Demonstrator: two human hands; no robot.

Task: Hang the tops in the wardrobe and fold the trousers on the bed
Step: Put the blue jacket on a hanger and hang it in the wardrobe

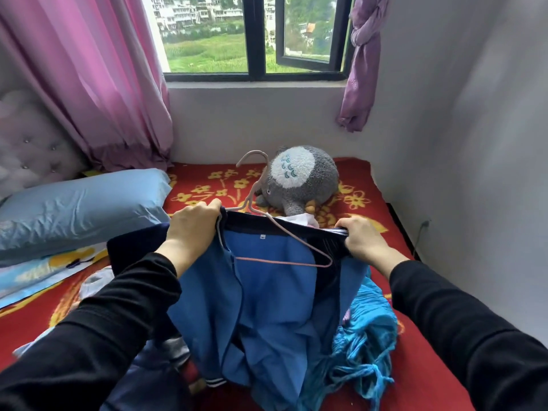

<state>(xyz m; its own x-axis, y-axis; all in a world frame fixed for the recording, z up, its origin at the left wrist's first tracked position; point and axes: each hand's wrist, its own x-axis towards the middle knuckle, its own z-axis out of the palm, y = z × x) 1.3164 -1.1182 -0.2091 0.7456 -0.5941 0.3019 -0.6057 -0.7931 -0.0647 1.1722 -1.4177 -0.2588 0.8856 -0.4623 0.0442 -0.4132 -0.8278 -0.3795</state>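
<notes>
Blue top [267, 295] held up over the bed [421, 360], inside facing the camera, dark collar band stretched between both hands. Left hand [192, 226] grip closed on the left end of the collar; right hand [360, 237] grip closed on the right end. Both arms in black sleeves [462, 321].

Pink wire hanger [284, 232] partly inside the top: hook sticking up above the collar toward the window, one shoulder arm and the bottom bar lying against the blue lining, right corner near the right hand. Small white tag just below the collar, centre.

Lower part of the top bunched on a pile of other clothes at the near edge of the bed. Turquoise crinkled garment [364, 345] just right of it, touching, with tie strings trailing. Dark navy fabric [130, 247] under the left forearm. Bit of white cloth visible behind the collar.

Bed cover red with yellow flower print. Grey plush toy [299, 179] beyond the hanger, near the wall under the window [255, 37]. Light blue pillow [80, 209] at left by the tufted headboard. Pink curtain [95, 84] left of the window, purple curtain [361, 63] knotted at right.

Wardrobe not in view.
</notes>
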